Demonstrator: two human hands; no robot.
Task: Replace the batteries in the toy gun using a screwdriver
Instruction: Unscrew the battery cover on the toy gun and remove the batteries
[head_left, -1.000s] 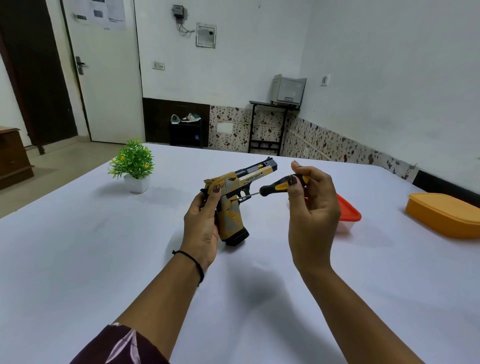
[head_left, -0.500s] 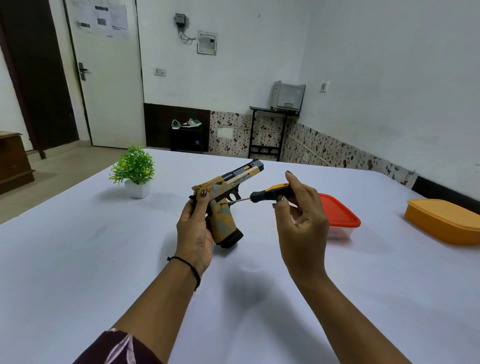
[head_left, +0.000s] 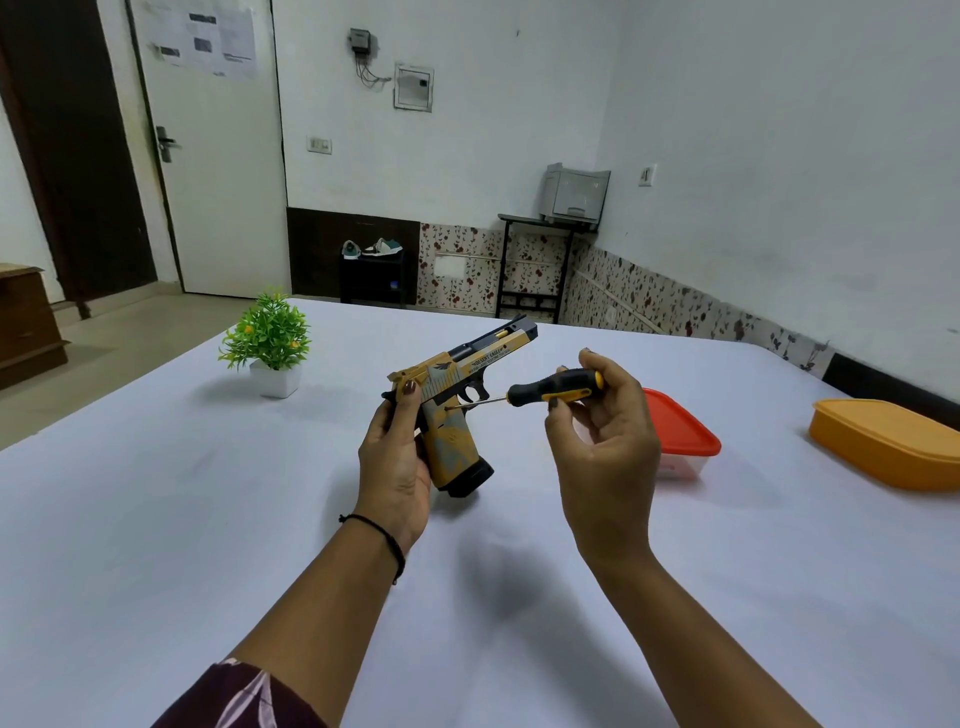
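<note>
My left hand (head_left: 397, 462) grips the rear of a tan and black toy gun (head_left: 457, 410) and holds it above the white table (head_left: 182, 519), barrel pointing up and away to the right. My right hand (head_left: 605, 441) pinches the black and yellow handle of a small screwdriver (head_left: 550, 391) with its fingertips. The thin metal shaft runs left and its tip touches the side of the gun just above the grip, below the trigger. No batteries show.
A small green plant in a white pot (head_left: 270, 345) stands at the left back of the table. A clear box with a red lid (head_left: 680, 434) sits right behind my right hand. An orange lidded container (head_left: 888, 441) lies at the far right edge.
Both hands, gun and screwdriver have stayed together while the view shifted slightly. My right fingers have shifted on the handle, and the tip stays on the gun's side.
</note>
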